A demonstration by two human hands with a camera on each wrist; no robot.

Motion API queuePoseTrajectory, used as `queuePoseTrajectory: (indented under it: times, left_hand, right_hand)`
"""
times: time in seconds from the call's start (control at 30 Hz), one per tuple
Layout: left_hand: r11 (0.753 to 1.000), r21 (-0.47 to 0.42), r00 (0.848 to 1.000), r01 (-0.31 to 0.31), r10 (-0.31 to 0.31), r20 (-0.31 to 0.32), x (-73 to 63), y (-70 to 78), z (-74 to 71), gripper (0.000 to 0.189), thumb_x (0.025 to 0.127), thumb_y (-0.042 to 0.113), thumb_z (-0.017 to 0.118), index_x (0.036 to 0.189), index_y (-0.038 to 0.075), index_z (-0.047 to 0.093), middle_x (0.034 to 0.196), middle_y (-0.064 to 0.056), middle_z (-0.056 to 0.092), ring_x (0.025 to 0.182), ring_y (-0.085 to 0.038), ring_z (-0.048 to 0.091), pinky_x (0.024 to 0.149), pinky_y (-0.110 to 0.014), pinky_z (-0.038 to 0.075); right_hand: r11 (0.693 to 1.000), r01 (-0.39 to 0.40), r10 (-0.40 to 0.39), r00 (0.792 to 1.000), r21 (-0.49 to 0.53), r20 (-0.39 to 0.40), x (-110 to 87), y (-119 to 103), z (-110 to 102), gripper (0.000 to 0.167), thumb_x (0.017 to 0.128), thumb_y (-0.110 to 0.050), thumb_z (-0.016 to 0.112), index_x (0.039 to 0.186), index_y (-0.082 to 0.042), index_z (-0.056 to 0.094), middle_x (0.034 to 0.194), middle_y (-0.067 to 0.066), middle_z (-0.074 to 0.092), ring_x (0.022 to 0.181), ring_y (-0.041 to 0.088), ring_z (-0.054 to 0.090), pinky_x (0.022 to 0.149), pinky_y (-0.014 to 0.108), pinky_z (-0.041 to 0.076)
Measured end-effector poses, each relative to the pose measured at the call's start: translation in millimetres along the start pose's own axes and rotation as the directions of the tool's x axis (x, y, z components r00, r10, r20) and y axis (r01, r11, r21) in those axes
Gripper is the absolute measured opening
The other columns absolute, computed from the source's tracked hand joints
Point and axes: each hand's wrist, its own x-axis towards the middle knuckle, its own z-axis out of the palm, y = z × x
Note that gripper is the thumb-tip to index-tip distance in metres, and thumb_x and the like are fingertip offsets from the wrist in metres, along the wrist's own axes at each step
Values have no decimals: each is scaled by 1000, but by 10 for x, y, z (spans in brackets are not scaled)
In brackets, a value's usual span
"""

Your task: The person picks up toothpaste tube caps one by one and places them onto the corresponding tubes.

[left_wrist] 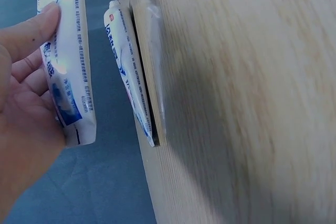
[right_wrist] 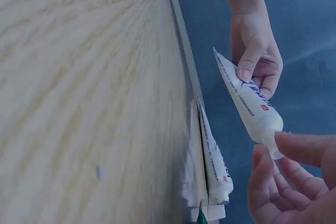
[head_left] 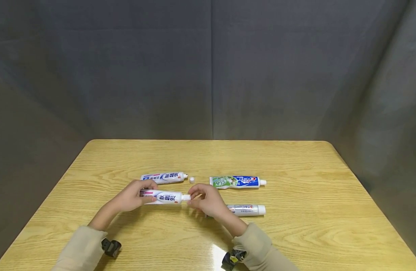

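My left hand (head_left: 135,195) grips a white toothpaste tube (head_left: 164,197) with blue lettering, thumb on its face, and holds it above the table with the neck pointing right. At that neck, my right hand (head_left: 206,199) pinches the white cap (head_left: 186,197) between thumb and fingers. The right wrist view shows the fingertips around the cap, on the end of the tube's shoulder. Just behind lies a similar white toothpaste tube (head_left: 164,178) with its neck bare, and a loose white cap (head_left: 192,180) stands beside that neck.
Farther right on the wooden table (head_left: 296,233) lies a green and blue toothpaste tube (head_left: 235,181), capped. Nearer, a silver-grey toothpaste tube (head_left: 246,210) with a white cap is partly hidden behind my right hand and wrist. A grey curtain (head_left: 208,75) hangs behind the table.
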Motion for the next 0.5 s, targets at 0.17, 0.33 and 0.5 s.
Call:
queuePoseTrajectory:
  times: [0.17,0.33,0.5]
  left_hand:
    - [1000,-4,1000,-6,6,6,-3,-2,-4,14,79,7,68,88,7,58,82,1,60,72,-10,50,63,-25,42]
    - [1000,5,1000,-29,29,-9,-15,-19,12,14,79,6,69,88,7,58,81,1,60,71,-10,50,63,-26,42]
    - [1000,9,999,-30,31,-24,-4,-14,22,15,79,7,69,88,8,58,82,1,60,72,-11,50,65,-27,41]
  right_hand:
    - [998,27,-29,999,-53,-33,-24,-66,11,15,73,4,69,87,5,65,75,12,64,55,8,53,50,22,44]
    - [994,38,-42,998,-105,-36,15,-2,23,10,75,2,69,85,5,67,73,9,64,59,10,55,53,22,46]
    - [998,1,-3,1000,-60,-31,26,-5,22,10,79,-1,67,84,8,66,69,11,63,60,30,61,55,35,52]
